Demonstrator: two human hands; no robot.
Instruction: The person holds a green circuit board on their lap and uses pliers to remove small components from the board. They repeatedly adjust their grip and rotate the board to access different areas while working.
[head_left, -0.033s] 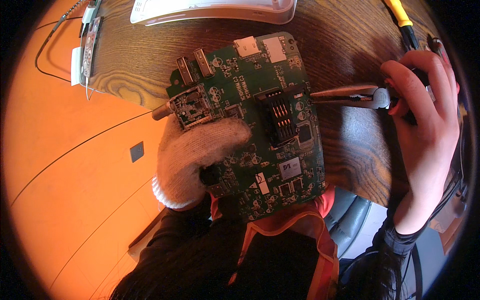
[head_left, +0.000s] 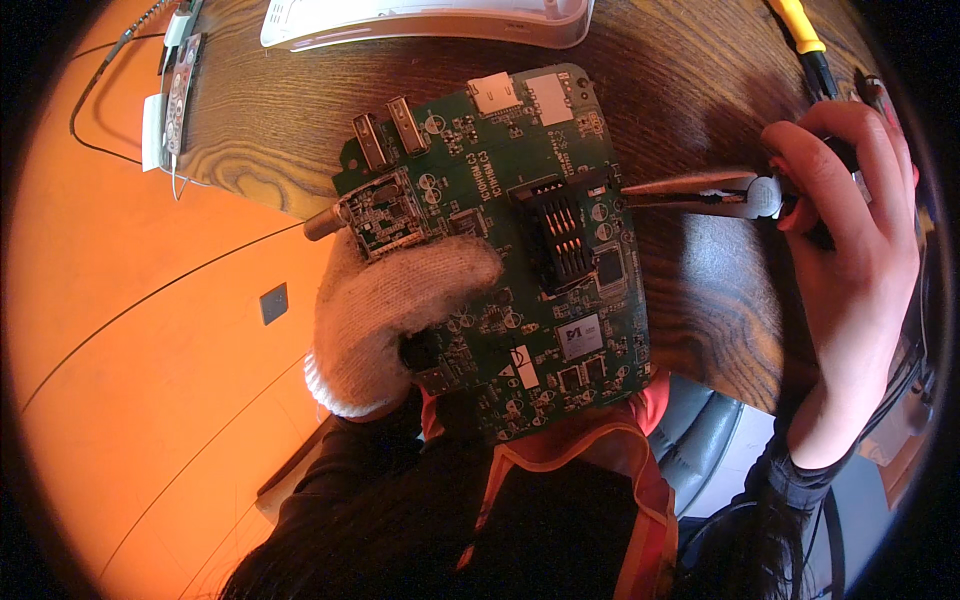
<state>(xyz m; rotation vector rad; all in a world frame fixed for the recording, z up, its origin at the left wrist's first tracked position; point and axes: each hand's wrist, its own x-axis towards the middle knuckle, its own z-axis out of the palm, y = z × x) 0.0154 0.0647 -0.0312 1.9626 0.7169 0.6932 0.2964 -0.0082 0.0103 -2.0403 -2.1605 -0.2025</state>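
Observation:
A green circuit board (head_left: 470, 330) is held up above the dark wood table's edge, in front of my body. My left hand (head_left: 385, 300), in a pale knitted glove, is closed on its left side; the thumb lies across the board's face and the other fingers are hidden behind it. On the board are a black card socket (head_left: 558, 240) with metal contacts, two metal USB ports (head_left: 405, 125) and a small shielded module (head_left: 383, 218). My bare right hand (head_left: 845, 190) grips needle-nose pliers (head_left: 762, 197). Their narrow tips meet the board's right edge beside the socket; what lies between them cannot be made out.
A white plastic casing (head_left: 430, 25) lies at the table's far edge. A narrow circuit strip (head_left: 180, 95) with a cable is at the far left. A yellow-handled tool (head_left: 800, 30) lies at the far right, beyond my right hand. A dark chair seat (head_left: 695, 420) shows below the table edge.

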